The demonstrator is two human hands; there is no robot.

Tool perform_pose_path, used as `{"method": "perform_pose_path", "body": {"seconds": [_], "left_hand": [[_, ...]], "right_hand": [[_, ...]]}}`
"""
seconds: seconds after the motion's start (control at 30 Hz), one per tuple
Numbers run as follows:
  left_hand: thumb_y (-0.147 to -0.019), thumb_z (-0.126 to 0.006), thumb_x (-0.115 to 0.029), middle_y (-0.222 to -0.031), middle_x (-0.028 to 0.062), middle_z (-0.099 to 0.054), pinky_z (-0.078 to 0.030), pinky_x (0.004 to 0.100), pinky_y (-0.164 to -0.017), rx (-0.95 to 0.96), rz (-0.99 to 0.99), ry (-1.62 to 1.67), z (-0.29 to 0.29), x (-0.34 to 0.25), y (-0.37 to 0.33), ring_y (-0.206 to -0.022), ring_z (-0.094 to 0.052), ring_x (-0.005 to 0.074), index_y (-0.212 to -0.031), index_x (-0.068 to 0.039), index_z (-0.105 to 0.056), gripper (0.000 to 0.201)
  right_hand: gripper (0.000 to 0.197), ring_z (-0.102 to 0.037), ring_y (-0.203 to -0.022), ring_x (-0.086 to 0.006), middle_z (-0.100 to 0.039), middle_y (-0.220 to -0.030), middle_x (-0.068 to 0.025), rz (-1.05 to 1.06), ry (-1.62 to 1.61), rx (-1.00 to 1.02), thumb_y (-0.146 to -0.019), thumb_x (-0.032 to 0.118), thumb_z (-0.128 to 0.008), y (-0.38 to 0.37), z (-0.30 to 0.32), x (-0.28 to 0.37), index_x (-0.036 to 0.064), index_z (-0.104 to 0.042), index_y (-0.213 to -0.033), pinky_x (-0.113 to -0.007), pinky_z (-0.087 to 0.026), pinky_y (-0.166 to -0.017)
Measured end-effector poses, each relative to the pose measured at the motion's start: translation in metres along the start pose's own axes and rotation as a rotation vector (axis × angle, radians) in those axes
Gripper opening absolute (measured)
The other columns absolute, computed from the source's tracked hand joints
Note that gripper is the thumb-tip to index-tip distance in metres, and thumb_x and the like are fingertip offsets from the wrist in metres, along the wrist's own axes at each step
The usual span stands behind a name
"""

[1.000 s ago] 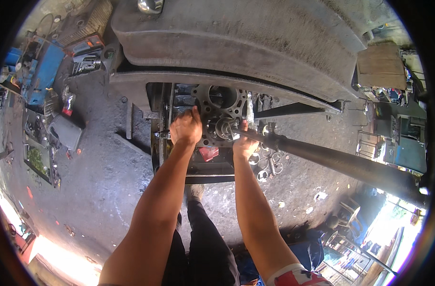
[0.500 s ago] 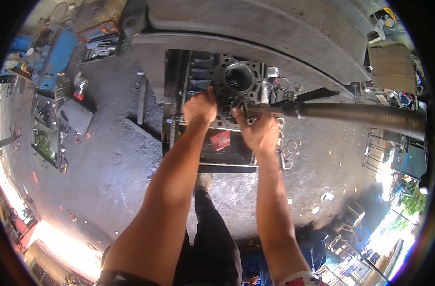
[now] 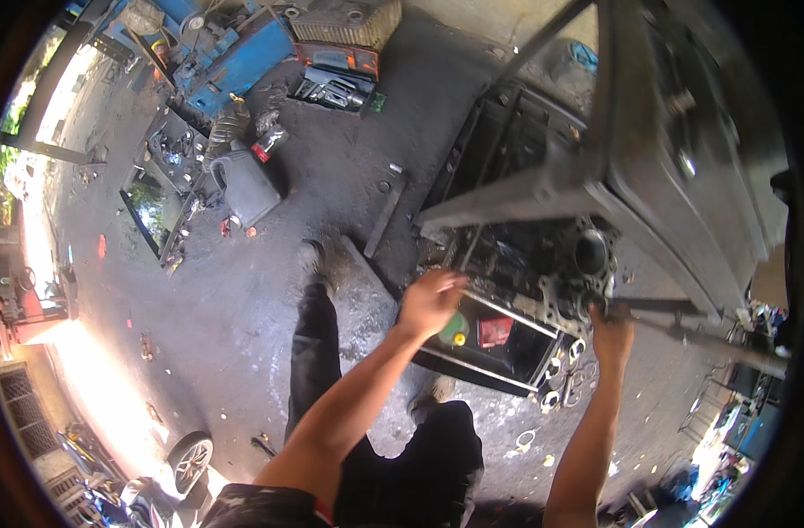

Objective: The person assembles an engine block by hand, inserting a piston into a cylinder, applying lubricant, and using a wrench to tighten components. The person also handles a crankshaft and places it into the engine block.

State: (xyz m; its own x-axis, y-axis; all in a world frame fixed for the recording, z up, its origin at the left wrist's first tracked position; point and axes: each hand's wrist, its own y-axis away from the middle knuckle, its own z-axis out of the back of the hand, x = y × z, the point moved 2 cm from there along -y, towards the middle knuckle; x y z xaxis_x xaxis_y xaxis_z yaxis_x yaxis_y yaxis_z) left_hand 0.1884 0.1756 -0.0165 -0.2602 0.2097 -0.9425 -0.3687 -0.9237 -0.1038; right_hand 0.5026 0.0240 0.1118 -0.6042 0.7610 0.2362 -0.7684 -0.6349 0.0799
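Head view: left hand (image 3: 430,302) open over red square label (image 3: 495,331) (green round one beside), right hand (image 3: 611,330) clasping long bar (image 3: 683,333).

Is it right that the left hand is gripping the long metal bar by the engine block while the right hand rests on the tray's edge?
Not quite: the hands are swapped. In the head view, the right hand grips the long metal bar by the engine block, and the left hand rests at the tray's edge.
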Motion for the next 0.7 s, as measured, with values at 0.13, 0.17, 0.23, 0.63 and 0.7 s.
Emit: {"method": "perform_pose_path", "body": {"seconds": [0.13,0.17,0.23,0.63,0.7], "left_hand": [[-0.097,-0.067,-0.033,-0.086,0.0155,-0.073,-0.057,0.0362,-0.069,-0.037,0.341,-0.146,0.153,0.123,-0.040,-0.081,-0.074,0.0286,-0.097,-0.004,-0.068,0.029],[-0.096,-0.067,-0.031,-0.083,0.0140,-0.072,-0.056,0.0369,-0.068,-0.142,0.323,-0.173,0.182,0.155,-0.066,-0.076,-0.073,0.0291,-0.096,-0.005,-0.068,0.026],[-0.095,-0.067,-0.024,-0.079,0.0136,-0.070,-0.055,0.0412,-0.066,-0.167,0.319,-0.408,0.239,0.219,-0.122,-0.072,-0.070,0.0329,-0.094,-0.006,-0.067,0.018],[-0.094,-0.064,-0.027,-0.137,0.0176,-0.052,-0.053,0.0464,-0.094,0.163,0.089,-0.898,0.401,0.461,-0.475,-0.119,-0.059,0.0372,-0.126,-0.006,-0.063,0.038],[-0.094,-0.063,-0.025,-0.153,0.0121,-0.038,-0.052,0.0455,-0.102,0.271,0.087,-1.066,0.403,0.480,-0.531,-0.129,-0.052,0.0338,-0.135,-0.007,-0.056,0.045]], "right_hand": [[0.054,-0.066,-0.095,-0.0274,-0.070,-0.103,-0.0168,-0.069,-0.172,-0.307,-0.089,0.040,-0.077,0.040,-0.026,0.005,-0.0027,-0.064,-0.119,-0.041,-0.050,-0.086],[0.060,-0.065,-0.095,-0.0290,-0.068,-0.105,-0.0186,-0.242,-0.190,-0.283,-0.091,0.039,-0.074,0.058,-0.040,0.008,-0.0049,-0.058,-0.128,-0.041,-0.050,-0.086],[0.048,-0.061,-0.092,-0.0278,-0.064,-0.103,-0.0146,-0.492,-0.227,-0.097,-0.089,0.022,-0.078,0.100,-0.095,0.032,-0.0043,-0.057,-0.123,-0.040,-0.051,-0.085],[0.037,-0.068,-0.083,-0.0176,-0.071,-0.103,-0.0112,-0.369,-0.290,0.744,-0.084,0.022,-0.083,0.183,-0.372,0.376,0.0011,-0.066,-0.111,-0.032,-0.055,-0.073],[0.038,-0.069,-0.086,-0.0181,-0.071,-0.106,-0.0120,-0.413,-0.284,0.775,-0.086,0.022,-0.082,0.194,-0.388,0.384,-0.0001,-0.067,-0.112,-0.032,-0.056,-0.075]]}}
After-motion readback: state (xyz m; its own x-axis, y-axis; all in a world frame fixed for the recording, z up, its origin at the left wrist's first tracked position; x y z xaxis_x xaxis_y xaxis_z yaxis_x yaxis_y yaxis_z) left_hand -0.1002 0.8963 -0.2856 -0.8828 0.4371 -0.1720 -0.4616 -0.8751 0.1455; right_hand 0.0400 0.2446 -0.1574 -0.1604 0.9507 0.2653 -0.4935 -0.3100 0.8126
